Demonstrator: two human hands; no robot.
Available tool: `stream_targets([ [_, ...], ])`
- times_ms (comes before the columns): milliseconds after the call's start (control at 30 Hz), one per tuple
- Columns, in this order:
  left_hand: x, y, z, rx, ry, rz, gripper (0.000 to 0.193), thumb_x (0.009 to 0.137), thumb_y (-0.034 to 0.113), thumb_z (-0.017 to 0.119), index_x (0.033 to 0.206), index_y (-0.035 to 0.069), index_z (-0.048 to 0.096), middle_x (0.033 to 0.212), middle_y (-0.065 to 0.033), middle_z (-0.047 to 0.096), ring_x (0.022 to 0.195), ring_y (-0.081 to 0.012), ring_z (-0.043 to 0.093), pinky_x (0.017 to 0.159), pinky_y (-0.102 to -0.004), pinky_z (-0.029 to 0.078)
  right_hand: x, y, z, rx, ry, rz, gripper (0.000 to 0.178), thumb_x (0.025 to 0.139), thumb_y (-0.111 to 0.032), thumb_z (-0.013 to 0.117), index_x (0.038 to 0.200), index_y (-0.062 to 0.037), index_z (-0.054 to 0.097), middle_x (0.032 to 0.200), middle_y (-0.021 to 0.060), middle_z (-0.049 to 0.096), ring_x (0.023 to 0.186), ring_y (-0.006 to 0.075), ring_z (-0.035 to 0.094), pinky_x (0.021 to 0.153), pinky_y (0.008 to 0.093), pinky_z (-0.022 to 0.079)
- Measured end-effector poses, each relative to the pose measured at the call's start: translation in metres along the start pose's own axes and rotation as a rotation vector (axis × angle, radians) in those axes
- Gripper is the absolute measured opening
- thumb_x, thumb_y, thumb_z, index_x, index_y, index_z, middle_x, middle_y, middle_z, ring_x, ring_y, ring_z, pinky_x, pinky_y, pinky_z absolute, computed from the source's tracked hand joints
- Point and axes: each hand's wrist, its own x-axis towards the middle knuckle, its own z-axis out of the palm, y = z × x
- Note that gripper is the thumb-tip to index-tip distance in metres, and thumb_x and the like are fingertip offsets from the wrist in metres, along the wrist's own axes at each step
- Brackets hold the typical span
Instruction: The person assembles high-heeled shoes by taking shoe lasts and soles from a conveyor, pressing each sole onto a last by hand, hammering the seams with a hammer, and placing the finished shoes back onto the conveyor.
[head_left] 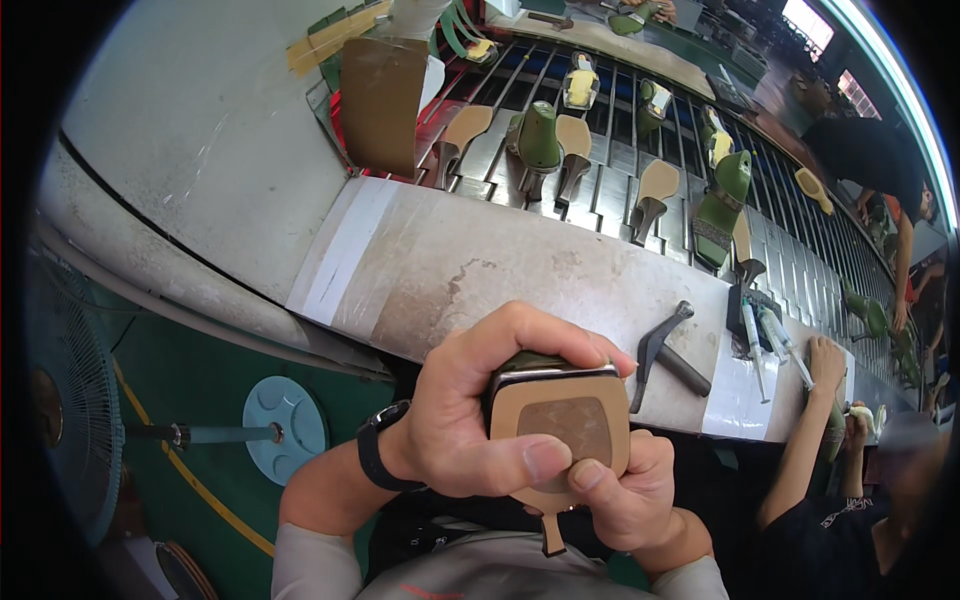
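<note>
A high-heeled shoe with its tan sole (505,425) turned up is held in front of my body. A darker textured patch covers the middle of its forepart, and its slim heel (553,536) points down toward me. My left hand (470,390) wraps round the left side and toe end, thumb pressed on the patch. My right hand (635,490) grips the lower right side, its thumb beside the left one. Green upper shows in a thin strip under the left fingers; the rest is hidden. A hammer (655,348) rests on the bench just beyond my hands.
The pale worn bench (480,260) borders a metal conveyor carrying green sandals (722,210) and tan soles with heels (655,190). Syringes (755,345) stand in a dark holder at right, near a co-worker's arm (805,440). A fan (75,400) and blue round stool (285,430) are at left.
</note>
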Motion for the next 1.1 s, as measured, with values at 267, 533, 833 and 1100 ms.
stream_targets([
  [267,-0.003,0.032,0.010,0.071,0.118,-0.214,0.035,0.099,0.014,0.065,0.128,-0.004,0.057,0.132,-0.0354,0.068,0.119,-0.0335,0.072,0.104,-0.0448,0.058,0.000,0.002,-0.003,-0.075,-0.030,0.012,0.038,0.107,-0.026,0.068,0.117,0.0109,0.071,0.104,0.0204,0.078,0.088,0.0268,0.078,0.073,0.0365,0.066],
  [533,0.004,0.016,0.005,0.047,0.029,-0.126,0.042,0.099,0.013,0.064,0.135,-0.006,0.056,0.144,-0.0350,0.061,0.134,-0.0354,0.064,0.113,-0.0462,0.052,0.006,0.002,-0.004,0.150,0.055,-0.055,0.025,0.108,-0.014,0.065,0.107,0.0102,0.074,0.097,0.0189,0.079,0.085,0.0212,0.076,0.073,0.0331,0.063],
  [833,0.029,-0.001,-0.018,-0.077,-0.007,-0.175,0.069,0.113,0.052,0.046,0.144,-0.009,0.053,0.148,-0.0356,0.057,0.138,-0.0399,0.060,0.117,-0.0500,0.049,0.024,-0.019,-0.012,0.024,0.080,-0.024,0.035,0.111,-0.022,0.060,0.112,0.0118,0.070,0.093,0.0199,0.077,0.078,0.0246,0.077,0.068,0.0358,0.064],
  [1100,0.061,-0.022,-0.042,-0.031,-0.022,-0.121,0.066,0.114,0.049,0.047,0.148,-0.007,0.054,0.137,-0.0186,0.069,0.126,-0.0197,0.068,0.109,-0.0346,0.054,0.060,-0.030,-0.046,0.136,0.089,0.040,0.048,0.111,-0.034,0.060,0.119,0.0132,0.066,0.093,0.0224,0.076,0.068,0.0239,0.077,0.057,0.0329,0.066],
])
